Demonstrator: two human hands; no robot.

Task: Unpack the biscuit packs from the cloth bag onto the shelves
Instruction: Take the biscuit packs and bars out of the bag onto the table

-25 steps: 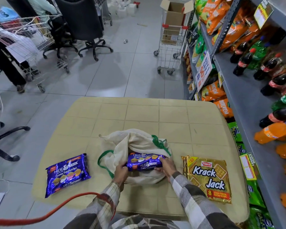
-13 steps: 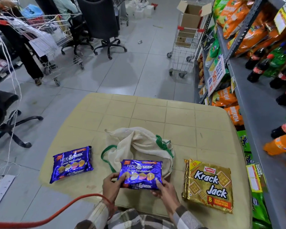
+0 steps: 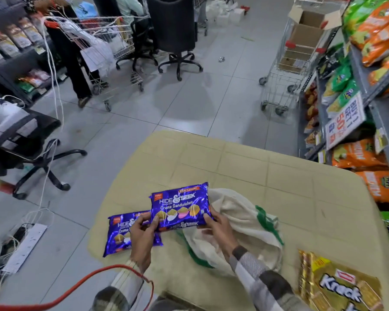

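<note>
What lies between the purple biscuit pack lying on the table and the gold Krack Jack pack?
The cream cloth bag with green handles, seen in the head view.

We hold both hands out in front of us, close together and at the same height. Our left hand point(image 3: 142, 237) grips the lower left corner of the purple biscuit pack point(image 3: 180, 204), fingers curled round its edge. Our right hand point(image 3: 219, 230) grips the lower right corner in the same way. The backs of both hands face us. Our forearms, in checked sleeves point(image 3: 254, 270), reach forward, the right one angling in from the right.
</note>
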